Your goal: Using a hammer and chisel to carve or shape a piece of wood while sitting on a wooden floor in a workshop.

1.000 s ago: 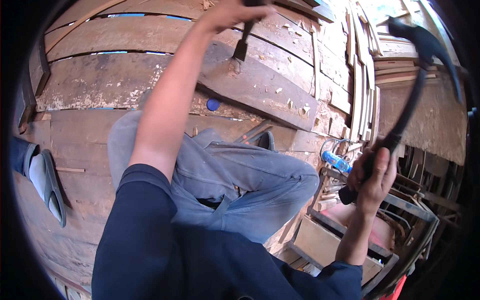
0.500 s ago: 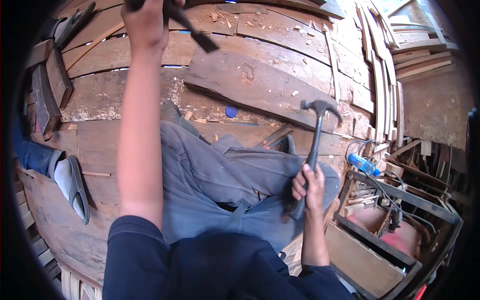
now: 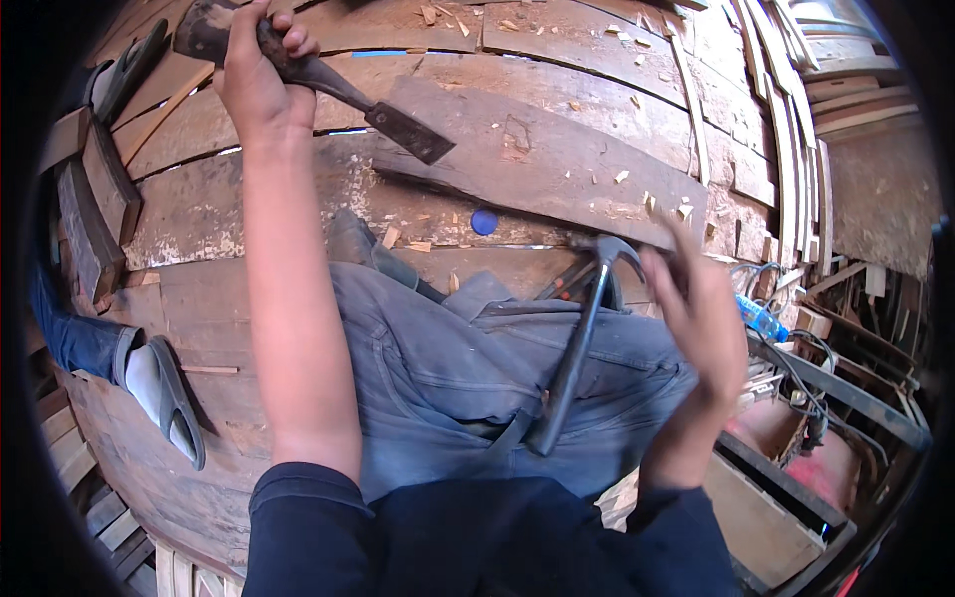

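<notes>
My left hand [image 3: 261, 85], raised at the upper left, is wrapped round the dark handle of a wide-bladed chisel [image 3: 413, 134]. The blade slants down to the right, over the corner of a loose brown plank [image 3: 557, 139]. Across my grey trousers [image 3: 438, 343] lies a claw hammer [image 3: 577, 348], its head toward the plank and its handle toward my waist. Just right of the hammer head is my right hand [image 3: 696, 303], slightly blurred, with fingers stretched toward the plank's near right end. Small wood chips [image 3: 684, 211] lie there. Nothing shows in this hand.
A blue bottle cap [image 3: 484, 221] lies on the plank floor before my legs. To the right are a blue-labelled bottle [image 3: 761, 318], a metal-framed table machine [image 3: 796, 478] and stacked wood strips [image 3: 781, 129]. Another person's sandalled foot [image 3: 159, 393] is at left, below dark wood blocks [image 3: 90, 229].
My right hand has let go of the hammer, which now lies across my lap, and has moved up and right toward the plank. The chisel and left hand show lower in view.
</notes>
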A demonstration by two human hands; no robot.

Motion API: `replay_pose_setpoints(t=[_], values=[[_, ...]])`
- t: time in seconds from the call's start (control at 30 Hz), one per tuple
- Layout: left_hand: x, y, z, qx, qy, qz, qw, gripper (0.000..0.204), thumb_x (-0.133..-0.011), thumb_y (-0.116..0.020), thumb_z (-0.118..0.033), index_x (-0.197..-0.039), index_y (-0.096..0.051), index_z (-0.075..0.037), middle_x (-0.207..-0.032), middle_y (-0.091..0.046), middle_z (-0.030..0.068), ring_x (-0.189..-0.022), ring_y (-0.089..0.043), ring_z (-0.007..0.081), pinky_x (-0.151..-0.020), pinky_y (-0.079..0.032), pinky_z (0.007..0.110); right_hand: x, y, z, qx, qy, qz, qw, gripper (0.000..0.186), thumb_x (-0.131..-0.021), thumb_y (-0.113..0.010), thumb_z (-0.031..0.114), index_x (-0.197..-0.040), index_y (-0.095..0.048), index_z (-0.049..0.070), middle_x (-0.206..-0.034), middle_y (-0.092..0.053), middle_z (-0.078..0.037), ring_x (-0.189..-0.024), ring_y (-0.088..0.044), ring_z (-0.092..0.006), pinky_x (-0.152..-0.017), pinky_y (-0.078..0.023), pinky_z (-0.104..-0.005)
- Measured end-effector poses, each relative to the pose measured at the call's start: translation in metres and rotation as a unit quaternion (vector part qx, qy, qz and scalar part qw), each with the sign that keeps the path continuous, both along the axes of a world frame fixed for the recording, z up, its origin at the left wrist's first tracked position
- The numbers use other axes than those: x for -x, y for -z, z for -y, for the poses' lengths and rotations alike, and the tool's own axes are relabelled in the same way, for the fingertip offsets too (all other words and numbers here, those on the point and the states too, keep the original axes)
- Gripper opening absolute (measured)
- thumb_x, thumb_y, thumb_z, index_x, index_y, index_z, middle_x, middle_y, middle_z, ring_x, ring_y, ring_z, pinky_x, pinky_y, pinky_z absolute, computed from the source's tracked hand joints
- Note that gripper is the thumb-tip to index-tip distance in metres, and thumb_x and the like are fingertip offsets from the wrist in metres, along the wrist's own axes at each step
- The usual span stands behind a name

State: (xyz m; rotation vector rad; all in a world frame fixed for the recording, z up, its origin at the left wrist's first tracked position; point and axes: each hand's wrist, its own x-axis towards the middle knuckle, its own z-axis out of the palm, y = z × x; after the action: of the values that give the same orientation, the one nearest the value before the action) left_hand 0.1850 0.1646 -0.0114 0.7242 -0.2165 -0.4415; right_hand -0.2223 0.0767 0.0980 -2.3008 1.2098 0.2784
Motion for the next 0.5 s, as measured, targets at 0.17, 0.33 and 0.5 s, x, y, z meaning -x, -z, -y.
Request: replay_pose_setpoints(t=[0.17,0.33,0.5], values=[[-0.005,-0.001,-0.001,0.002,0.002,0.010,1.000,0.022,-0.088,-0.070,-0.014,-0.101,-0.055,-0.005,-0.078,-0.051,0.0039,-0.062,-0.046,0.0116,-0.056,-0.037,0.025,-0.123,0.125,0.035,0.190,-0.093,0.225,0.951,0.060,-0.095,-0.065,0.026,-0.145,-0.044,0.001,-0.136,-0.054,-0.027,-0.129,-0.052,-0.0386,-0.105,-0.045,-0.0433],[-0.008,0.002,-0.001,-0.048,-0.025,0.016,0.998,0.017,-0.090,-0.071,-0.017,-0.094,-0.057,-0.007,-0.079,-0.057,0.0037,-0.064,-0.053,0.0128,-0.060,-0.045,0.027,-0.101,0.158,-0.040,0.028,-0.397,0.201,0.895,0.066,-0.095,-0.065,0.027,-0.151,-0.037,0.005,-0.158,-0.032,-0.020,-0.148,-0.026,-0.0420,-0.117,-0.034,-0.0444],[0.014,-0.008,0.011,-0.070,-0.044,0.029,0.996,0.016,-0.091,-0.072,-0.023,-0.092,-0.060,-0.012,-0.070,-0.058,-0.0003,-0.056,-0.055,0.0113,-0.052,-0.047,0.025,-0.057,0.116,-0.045,-0.054,-0.251,0.170,0.951,0.057,-0.094,-0.066,0.025,-0.143,-0.047,0.004,-0.147,-0.044,-0.020,-0.137,-0.043,-0.0394,-0.112,-0.040,-0.0447]])
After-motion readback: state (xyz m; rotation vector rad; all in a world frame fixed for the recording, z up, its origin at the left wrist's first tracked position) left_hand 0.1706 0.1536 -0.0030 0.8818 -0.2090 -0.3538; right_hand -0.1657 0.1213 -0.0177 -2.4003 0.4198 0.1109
